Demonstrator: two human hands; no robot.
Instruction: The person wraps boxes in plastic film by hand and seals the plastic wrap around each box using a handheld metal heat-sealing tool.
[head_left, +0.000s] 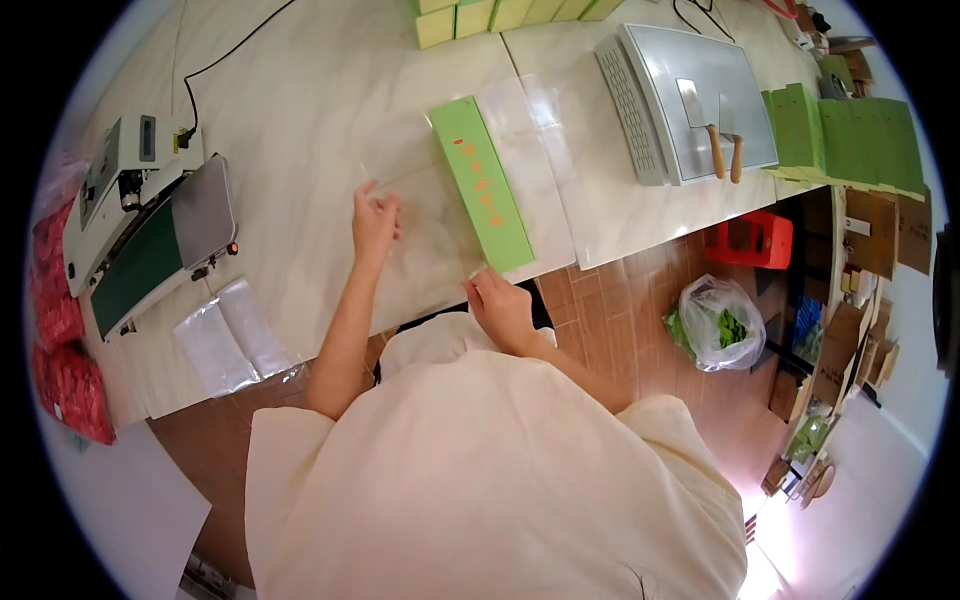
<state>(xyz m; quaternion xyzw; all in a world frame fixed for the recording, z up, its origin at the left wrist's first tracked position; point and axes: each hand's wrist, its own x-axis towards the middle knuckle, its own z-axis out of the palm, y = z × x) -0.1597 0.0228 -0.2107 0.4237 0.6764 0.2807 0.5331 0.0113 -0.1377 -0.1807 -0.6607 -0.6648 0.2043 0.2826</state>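
A long green box [484, 190] with orange lettering lies slanted on the table in front of me. Clear plastic film [428, 215] spreads around it, mostly on its left side. My left hand [377, 228] hovers by the left part of the film, fingers bent and apart, with nothing visible in them. At the near end of the box, my right hand [500, 310] has thumb and fingers pinched together at the film's edge. The exact grip is partly hidden by the fingers.
A sealing machine [140, 200] stands left, with flat clear bags [232, 335] near the table edge. To the right, a grey metal machine [690, 100] carries wooden-handled tools. Green boxes [870, 140] are stacked beyond; a red container [750, 240] and plastic bag [722, 322] lie below.
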